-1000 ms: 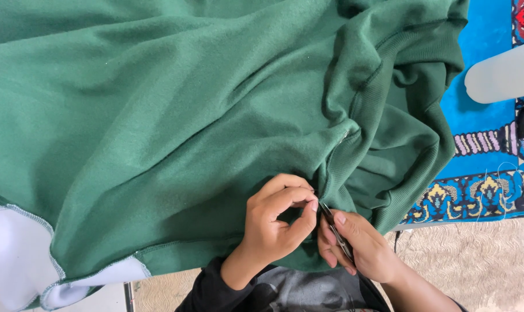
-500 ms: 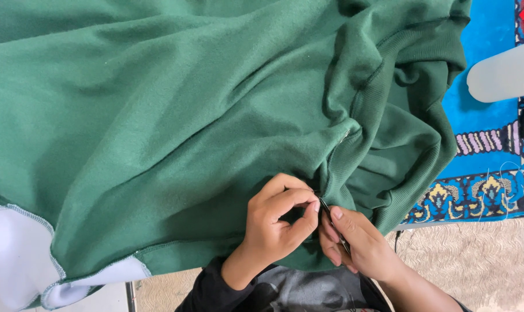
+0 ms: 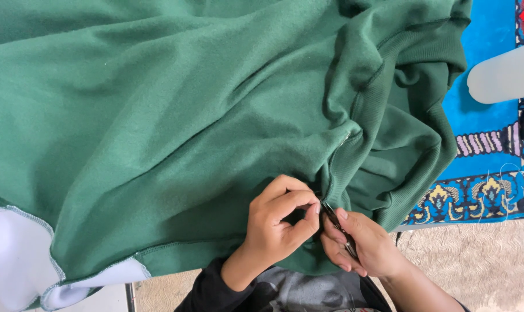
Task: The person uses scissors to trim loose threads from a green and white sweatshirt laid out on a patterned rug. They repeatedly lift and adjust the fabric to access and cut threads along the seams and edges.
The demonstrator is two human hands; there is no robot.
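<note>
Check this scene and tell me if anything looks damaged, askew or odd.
Nothing looks damaged. The green garment lies bunched and creased, and loose threads trail over the patterned rug. Both hands meet at a ribbed seam, the right holding small snips.

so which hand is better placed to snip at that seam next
Probably the right hand: it holds the small dark snips, tip against the ribbed seam of the green garment. The left hand only pinches the fabric beside it, holding it steady.

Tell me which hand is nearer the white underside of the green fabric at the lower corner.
Left. The left hand pinches the green fabric a stretch from that white underside; the right hand, holding small snips, sits farther away.
</note>
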